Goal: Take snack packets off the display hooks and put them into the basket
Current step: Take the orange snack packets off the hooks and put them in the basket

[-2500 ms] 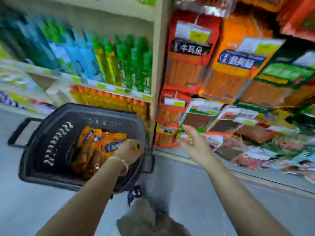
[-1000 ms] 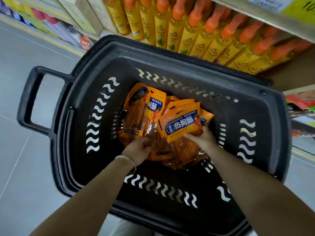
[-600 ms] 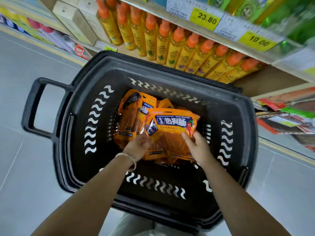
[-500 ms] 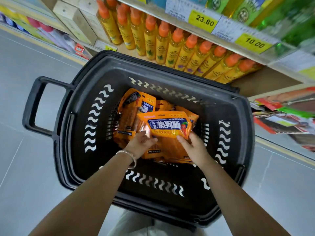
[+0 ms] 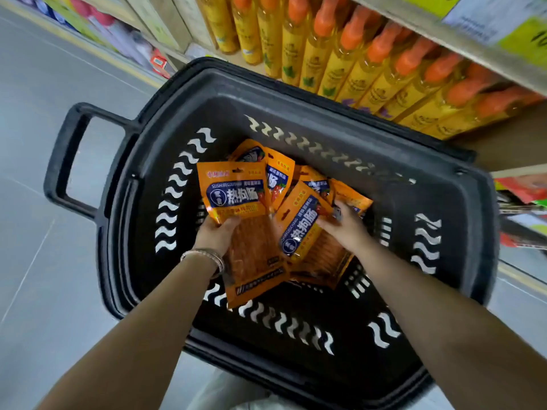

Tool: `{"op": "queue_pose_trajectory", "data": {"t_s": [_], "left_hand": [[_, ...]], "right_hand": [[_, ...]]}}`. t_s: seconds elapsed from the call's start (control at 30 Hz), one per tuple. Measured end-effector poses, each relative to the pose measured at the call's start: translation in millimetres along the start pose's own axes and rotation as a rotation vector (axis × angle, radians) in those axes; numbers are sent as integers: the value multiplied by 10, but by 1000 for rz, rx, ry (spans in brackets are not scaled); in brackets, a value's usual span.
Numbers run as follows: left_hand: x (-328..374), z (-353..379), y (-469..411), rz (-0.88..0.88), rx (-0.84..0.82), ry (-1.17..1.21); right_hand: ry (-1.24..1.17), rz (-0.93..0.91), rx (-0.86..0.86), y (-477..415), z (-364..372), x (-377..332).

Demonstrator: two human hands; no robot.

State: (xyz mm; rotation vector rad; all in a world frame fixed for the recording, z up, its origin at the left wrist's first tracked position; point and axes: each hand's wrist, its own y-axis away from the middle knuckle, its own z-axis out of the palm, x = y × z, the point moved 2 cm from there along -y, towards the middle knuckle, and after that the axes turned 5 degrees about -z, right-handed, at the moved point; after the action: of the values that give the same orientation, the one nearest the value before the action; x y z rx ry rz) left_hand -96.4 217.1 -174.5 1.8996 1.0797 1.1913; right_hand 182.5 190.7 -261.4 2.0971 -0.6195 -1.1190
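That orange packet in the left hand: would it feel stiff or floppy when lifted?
Probably somewhat floppy: the packet is a thin film pouch, though the strips inside may stiffen it. Likely light, since the left hand alone holds it up. Its glossy film could be slippery.

Centre of the frame, upright packet (image 5: 233, 196): "SUSHIREGOUCHANG" in small letters above large white "热狗肠", with "素食" in a round badge at the left. Just right of it, tilted packet (image 5: 302, 229): the same "热狗肠" and "SUSHIREGOUCHANG". Upper right, yellow shelf tag (image 5: 524, 39): begins "10", rest cut off. Bottle labels (image 5: 325, 63): too blurred to read.
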Motion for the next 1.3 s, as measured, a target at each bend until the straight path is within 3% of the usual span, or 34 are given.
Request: {"op": "queue_pose_trajectory", "data": {"t_s": [0.1, 0.27, 0.4, 0.5, 0.67, 0.77, 0.93, 1.1, 1.3], "left_hand": [[-22, 7, -96, -49, -9, 31], [-31, -16, -82, -122, 29, 37], [60, -33, 70, -114, 25, 0], [229, -51, 356, -78, 94, -21], [567, -135, 913, 116, 36, -50], [714, -155, 1266, 261, -49, -9], [980, -72, 1972, 538, -192, -7], [1221, 170, 2743, 776, -199, -50], [1343, 741, 3916, 1036, -159, -5]], "right_hand": [[119, -22, -49, -225, 99, 4], [393, 9, 70, -141, 94, -30], [393, -149, 63, 275, -24, -109], [300, -113, 99, 699, -158, -197], [375, -67, 337, 1400, -467, -376], [347, -182, 469, 1811, -644, -436], [-202, -280, 734, 2564, -1033, -464], [-495, -375, 999, 3294, -1538, -351], [-355, -487, 1213, 4267, -2438, 29]]}}
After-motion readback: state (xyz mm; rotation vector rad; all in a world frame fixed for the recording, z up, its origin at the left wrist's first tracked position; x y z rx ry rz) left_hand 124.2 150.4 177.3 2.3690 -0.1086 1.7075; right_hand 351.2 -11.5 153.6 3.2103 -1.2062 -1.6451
